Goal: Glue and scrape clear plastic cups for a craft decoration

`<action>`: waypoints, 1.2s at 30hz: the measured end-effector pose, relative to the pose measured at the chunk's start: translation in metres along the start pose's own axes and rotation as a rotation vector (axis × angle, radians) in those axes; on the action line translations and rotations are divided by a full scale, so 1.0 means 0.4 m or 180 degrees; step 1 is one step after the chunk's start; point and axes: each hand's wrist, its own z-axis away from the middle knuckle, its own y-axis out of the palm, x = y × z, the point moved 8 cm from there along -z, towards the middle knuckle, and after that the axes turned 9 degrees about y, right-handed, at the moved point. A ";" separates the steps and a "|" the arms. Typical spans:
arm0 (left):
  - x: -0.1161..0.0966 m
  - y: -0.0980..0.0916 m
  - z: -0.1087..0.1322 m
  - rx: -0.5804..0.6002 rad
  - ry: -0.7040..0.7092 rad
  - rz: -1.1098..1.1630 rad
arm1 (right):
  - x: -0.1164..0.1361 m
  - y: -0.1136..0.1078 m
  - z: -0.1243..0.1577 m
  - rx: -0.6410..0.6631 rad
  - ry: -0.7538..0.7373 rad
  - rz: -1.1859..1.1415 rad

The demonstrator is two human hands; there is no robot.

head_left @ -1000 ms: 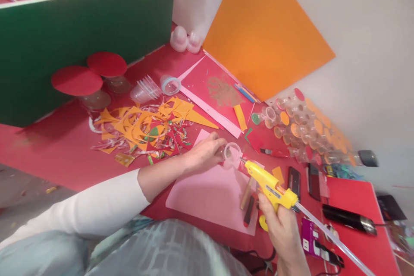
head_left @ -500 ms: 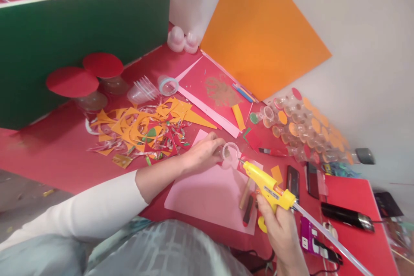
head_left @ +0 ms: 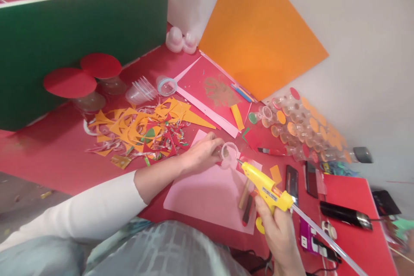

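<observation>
Pink sheet (head_left: 207, 202): near the front edge of the red worktop (head_left: 54, 151)
Yellow glue gun (head_left: 267, 186): above the sheet's right edge
Right hand (head_left: 280, 230): fingers wrapped around the gun's handle
Left hand (head_left: 204, 152): fingers curled, holding the clear cup (head_left: 230, 160)
Cup: over the sheet's far edge, beside the nozzle

1. Looks like smooth plastic on the glue gun (head_left: 258, 174), metal at its nozzle (head_left: 239, 161)
2. Shows clear, shiny plastic on the held cup (head_left: 229, 156)
3. Seems matt paper on the orange sheet (head_left: 261, 36)
</observation>
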 end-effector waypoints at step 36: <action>-0.002 -0.003 0.005 -0.0114 0.0045 0.0069 | -0.047 -0.014 0.039 -0.0206 0.0557 -0.0077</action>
